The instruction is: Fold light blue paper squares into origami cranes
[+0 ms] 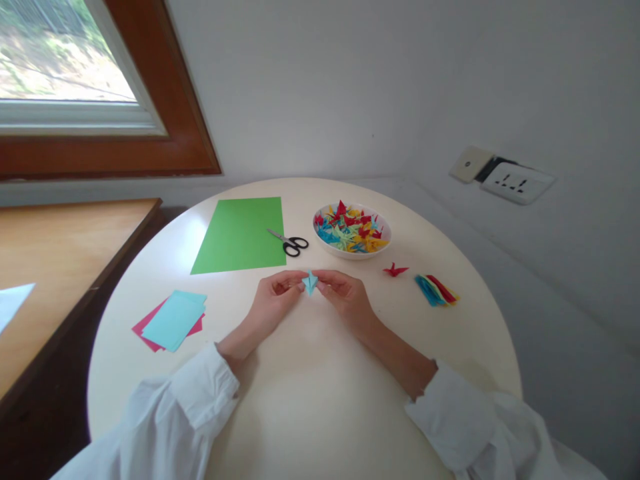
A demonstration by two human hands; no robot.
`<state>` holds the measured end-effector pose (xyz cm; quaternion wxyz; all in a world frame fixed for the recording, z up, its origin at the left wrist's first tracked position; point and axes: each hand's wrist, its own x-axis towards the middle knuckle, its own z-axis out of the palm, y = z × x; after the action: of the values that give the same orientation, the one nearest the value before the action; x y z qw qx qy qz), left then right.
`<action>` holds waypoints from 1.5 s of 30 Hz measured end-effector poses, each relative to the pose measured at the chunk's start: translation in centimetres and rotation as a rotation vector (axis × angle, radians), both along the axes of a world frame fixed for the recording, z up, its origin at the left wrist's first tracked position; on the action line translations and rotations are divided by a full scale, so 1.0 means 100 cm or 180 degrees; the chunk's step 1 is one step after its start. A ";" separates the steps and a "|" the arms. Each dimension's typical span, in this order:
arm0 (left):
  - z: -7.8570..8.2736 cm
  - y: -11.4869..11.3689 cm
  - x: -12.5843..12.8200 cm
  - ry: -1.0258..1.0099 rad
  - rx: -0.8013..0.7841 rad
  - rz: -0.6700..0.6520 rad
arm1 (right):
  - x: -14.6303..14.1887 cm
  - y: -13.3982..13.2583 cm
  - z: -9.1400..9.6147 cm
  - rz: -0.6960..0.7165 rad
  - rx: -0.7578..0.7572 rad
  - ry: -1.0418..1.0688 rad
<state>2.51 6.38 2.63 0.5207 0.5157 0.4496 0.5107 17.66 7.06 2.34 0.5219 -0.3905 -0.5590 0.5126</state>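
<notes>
A small light-blue folded paper (310, 283) is pinched between both hands above the middle of the round white table (320, 413). My left hand (277, 297) grips its left side between thumb and fingers. On the other side, my right hand (350, 297) holds it the same way. The paper has a pointed, diamond-like shape with a crease down its middle. Scissors (293, 244) with black handles lie just beyond my left hand, partly on a green sheet of paper (240, 233). A red paper crane (395, 270) rests to the right of my right hand.
A white bowl (345, 254) full of colourful paper cranes stands at the back. Several folded coloured papers (436, 291) lie at the right. Light-blue paper sheets (175, 320) overlap pink ones (145, 331) at the left. A wooden surface (65, 247) stands beyond the table's left edge.
</notes>
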 end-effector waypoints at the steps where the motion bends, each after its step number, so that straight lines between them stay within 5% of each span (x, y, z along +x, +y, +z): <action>1: 0.000 0.000 0.000 -0.0010 0.0000 0.0002 | 0.000 0.000 0.000 -0.0004 -0.0025 0.0012; 29: 0.006 -0.001 0.003 0.0304 0.0155 0.0258 | -0.002 0.002 -0.004 -0.0228 0.0015 -0.0344; 45: 0.004 -0.002 0.003 0.0668 0.0205 0.0074 | -0.002 0.001 -0.002 -0.0187 0.0166 -0.0668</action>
<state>2.78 6.16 2.98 0.4480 0.5776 0.4909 0.4740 17.44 7.15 2.14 0.4853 -0.4445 -0.6120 0.4386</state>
